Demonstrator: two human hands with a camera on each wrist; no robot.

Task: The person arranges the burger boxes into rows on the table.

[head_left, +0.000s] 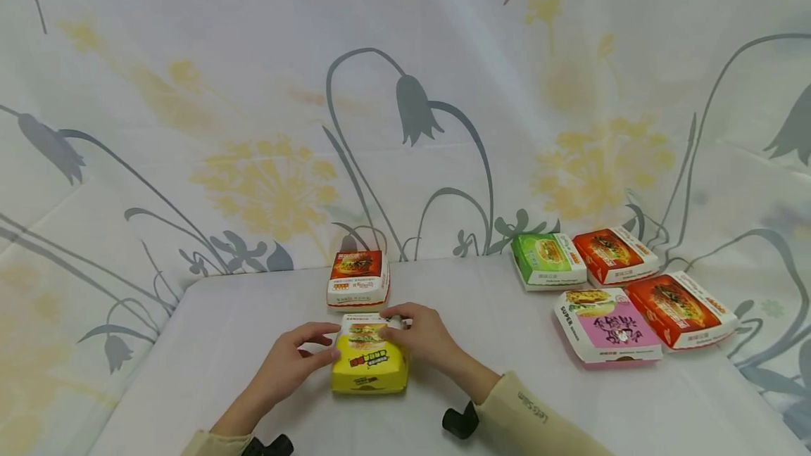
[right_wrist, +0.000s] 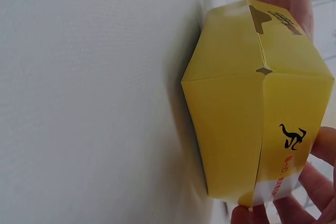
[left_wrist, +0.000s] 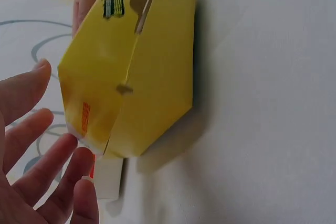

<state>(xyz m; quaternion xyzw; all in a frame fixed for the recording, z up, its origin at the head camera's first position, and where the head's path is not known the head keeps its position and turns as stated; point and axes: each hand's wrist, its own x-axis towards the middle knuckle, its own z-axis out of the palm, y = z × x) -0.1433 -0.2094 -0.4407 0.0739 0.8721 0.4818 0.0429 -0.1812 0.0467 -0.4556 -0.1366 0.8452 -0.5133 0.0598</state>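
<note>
A closed yellow burger box [head_left: 370, 371] with a burger picture on its lid sits on the white cloth in front of me. My right hand [head_left: 427, 336] holds its right rear part, thumb on the lid and fingers at the back edge; the right wrist view shows the fingertips [right_wrist: 291, 211] against the box's far end. At the box's left side is my left hand [head_left: 288, 364]. Its fingers [left_wrist: 50, 161] are spread and loosely bent beside the box in the left wrist view, not wrapped around it. Right behind the yellow box stands a red and white burger box [head_left: 358, 280].
To the right, a green box [head_left: 548, 262], a red box [head_left: 614, 255], a pink box [head_left: 608, 326] and another red box [head_left: 681, 309] stand close together. A flower-patterned curtain [head_left: 380, 181] hangs behind the white-covered table [head_left: 253, 301].
</note>
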